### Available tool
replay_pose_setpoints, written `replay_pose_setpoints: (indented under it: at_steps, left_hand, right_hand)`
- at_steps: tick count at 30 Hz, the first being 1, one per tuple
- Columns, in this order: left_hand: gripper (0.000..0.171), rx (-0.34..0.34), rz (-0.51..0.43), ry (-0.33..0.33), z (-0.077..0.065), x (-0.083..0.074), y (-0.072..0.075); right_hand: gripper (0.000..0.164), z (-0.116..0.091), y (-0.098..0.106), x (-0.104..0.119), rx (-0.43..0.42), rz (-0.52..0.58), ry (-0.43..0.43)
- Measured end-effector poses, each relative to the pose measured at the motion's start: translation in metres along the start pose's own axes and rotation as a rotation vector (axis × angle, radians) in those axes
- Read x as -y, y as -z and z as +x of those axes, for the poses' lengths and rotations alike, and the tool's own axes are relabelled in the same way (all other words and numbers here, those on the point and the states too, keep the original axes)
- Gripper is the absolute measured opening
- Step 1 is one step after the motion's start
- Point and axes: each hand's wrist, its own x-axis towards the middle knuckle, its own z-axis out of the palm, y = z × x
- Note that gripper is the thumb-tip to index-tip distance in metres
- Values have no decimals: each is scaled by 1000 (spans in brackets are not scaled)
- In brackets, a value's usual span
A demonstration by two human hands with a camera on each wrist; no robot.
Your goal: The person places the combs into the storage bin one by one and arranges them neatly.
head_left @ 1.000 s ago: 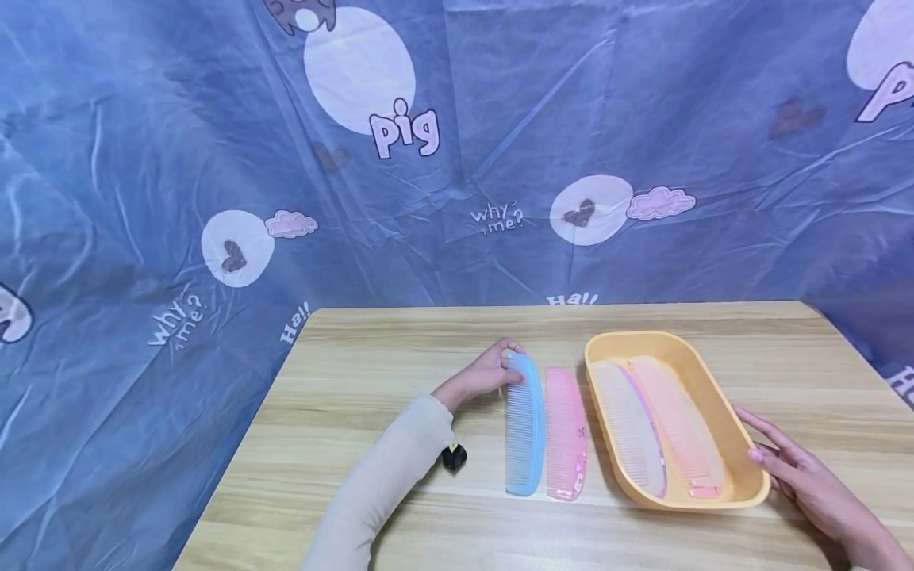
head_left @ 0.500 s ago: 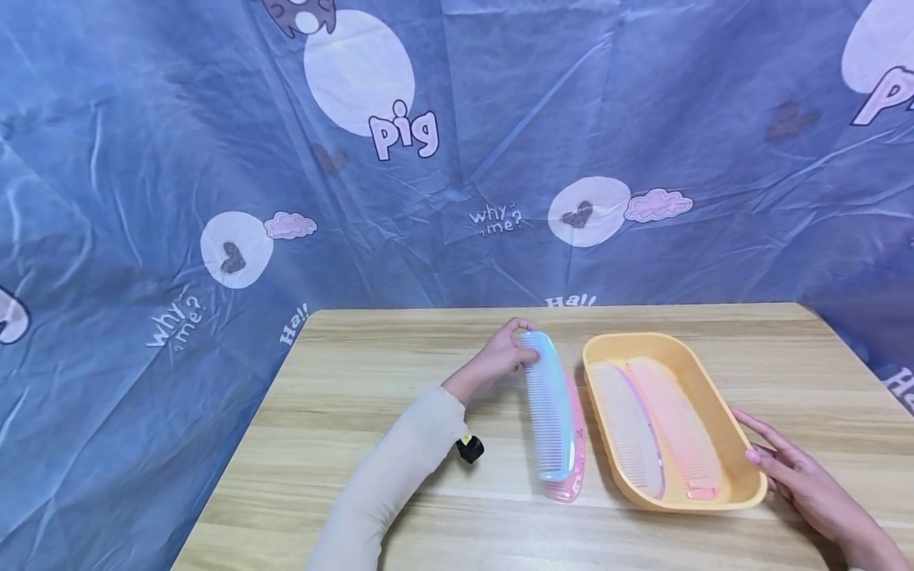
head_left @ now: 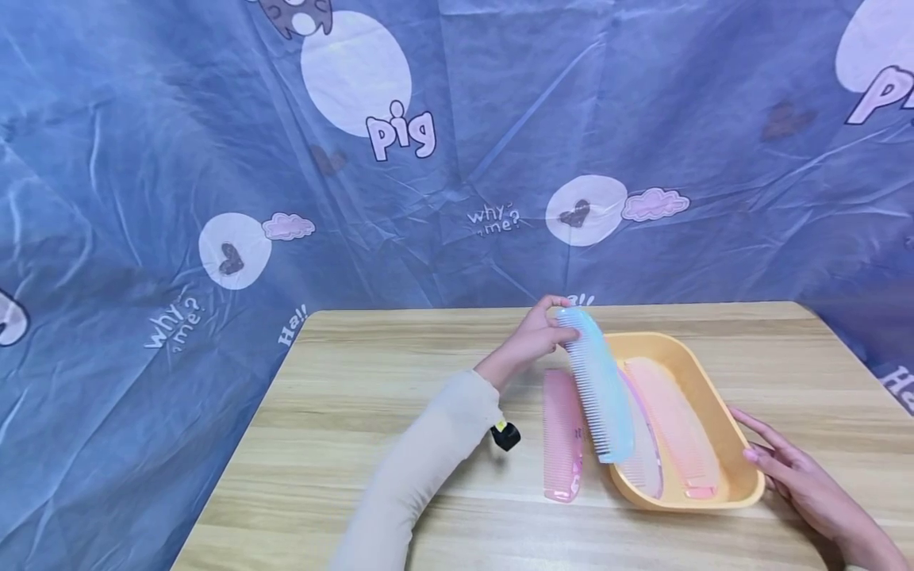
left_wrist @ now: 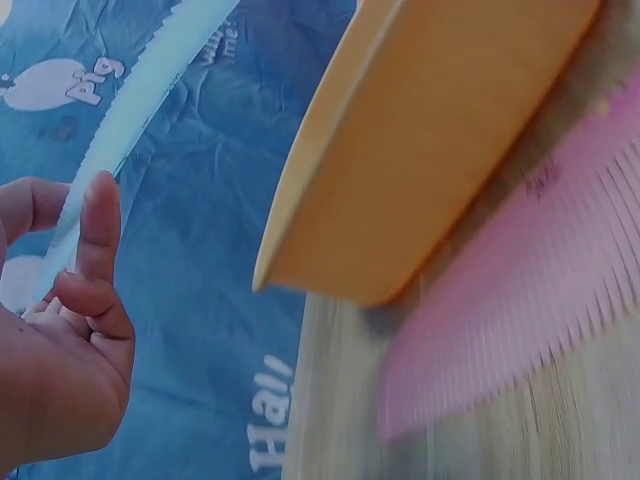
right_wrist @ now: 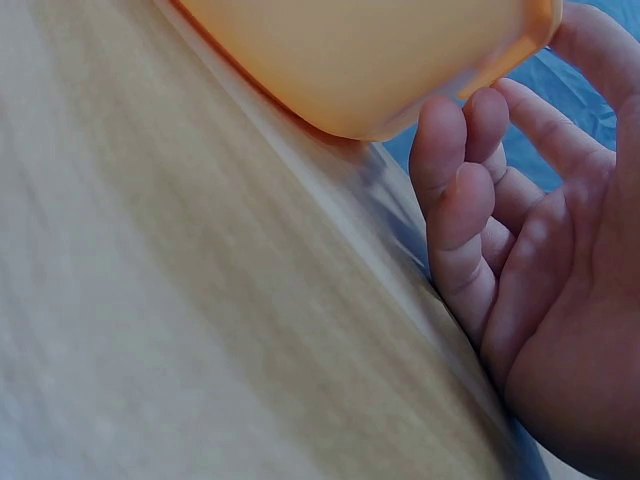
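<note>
My left hand (head_left: 535, 333) pinches one end of a light blue comb (head_left: 600, 388), thumb on one face and fingers behind. The comb hangs tilted above the left rim of a yellow plastic basket (head_left: 727, 412). In the left wrist view the blue comb (left_wrist: 130, 90) rises from between the fingers. Two combs lie inside the basket: a whitish one with a purple spine (head_left: 646, 468), partly covered by the blue comb, and a pale pink one (head_left: 674, 420). At the basket's right side, my right hand (head_left: 810, 480) holds the rim, thumb on its edge and fingers against the outer wall (right_wrist: 400, 50).
A pink comb (head_left: 562, 444) lies on the wooden table (head_left: 343, 396), just left of the basket. Behind the table hangs a blue printed cloth (head_left: 457, 262). A small black object (head_left: 505, 435) shows at the left sleeve (head_left: 435, 452).
My left hand has lifted the blue comb off the table and carried it right, over the pink comb to the basket's left rim. The right hand has stayed at the basket.
</note>
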Motion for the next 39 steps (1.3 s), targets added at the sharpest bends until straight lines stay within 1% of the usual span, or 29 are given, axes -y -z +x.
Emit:
replay_pose_setpoints:
  at_steps: [4,9,15,19,23,26,28,32,34,39]
  left_hand:
    - [48,1,15,0,6,-4,-16]
    - [48,8,-7,14,12,-5,-38]
    - [46,-37,-34,33,17,-3,-64]
    - [42,-72,-75,44,20,0,-76]
    - [40,-89,-85,55,23,4,-82]
    - [40,-73,-93,47,25,7,-84]
    - [40,-58,-98,45,27,8,-85]
    - [42,-35,-115,61,30,11,-88]
    - [43,-17,-114,74,31,12,-90]
    - [45,64,-103,106,32,13,-94]
  right_hand:
    - [65,0,-1,2,-22,-22,-7]
    - [64,-2,-3,4,-45,-49,-20]
    - [64,1,-1,5,-34,-51,-21]
    - [64,2,1,6,-29,-71,-19]
    - [64,2,3,7,-18,-52,-15]
    - [64,2,3,7,-12,-32,-16]
    - [64,2,4,7,-21,-45,-22]
    - [65,3,6,9,-62,-128,-35]
    - [65,3,8,9,-67,-140,-41]
    - [64,7,12,11,-25,-61,-43]
